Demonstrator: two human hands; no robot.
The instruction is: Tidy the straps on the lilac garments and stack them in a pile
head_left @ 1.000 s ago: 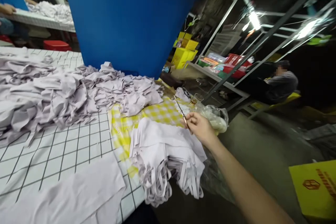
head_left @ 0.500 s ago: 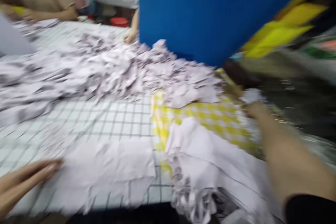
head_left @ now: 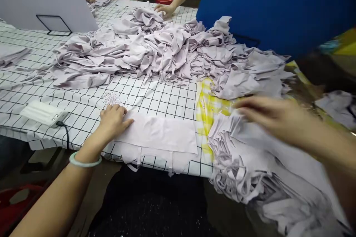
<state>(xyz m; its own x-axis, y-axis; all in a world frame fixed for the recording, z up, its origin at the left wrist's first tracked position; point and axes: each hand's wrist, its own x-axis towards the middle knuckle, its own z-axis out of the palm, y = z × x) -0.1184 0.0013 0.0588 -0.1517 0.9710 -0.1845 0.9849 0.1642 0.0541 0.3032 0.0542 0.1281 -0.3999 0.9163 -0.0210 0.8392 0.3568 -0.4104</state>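
Note:
My left hand [head_left: 112, 120] lies on the left end of a flat pale lilac fabric piece [head_left: 161, 137] at the table's near edge, fingers curled down onto the cloth. A green bangle [head_left: 83, 161] circles that wrist. My right hand [head_left: 267, 114] is smeared by motion above a stack of lilac fabric pieces [head_left: 250, 163] that hangs over the table's right corner; its fingers seem stretched out, with nothing visible in them. A yellow checked cloth [head_left: 207, 105] lies under the stack.
A big heap of crumpled lilac fabric [head_left: 155, 50] covers the middle of the black-grid tablecloth [head_left: 155, 98]. A white device with a cable [head_left: 43, 113] sits at left. A blue panel [head_left: 272, 3] stands at right. Other people's hands [head_left: 164, 9] work at the far edge.
The view swung left from the table's right corner to its front. My left hand came in and settled on the flat piece. The scissors seen in my right hand a second ago no longer show.

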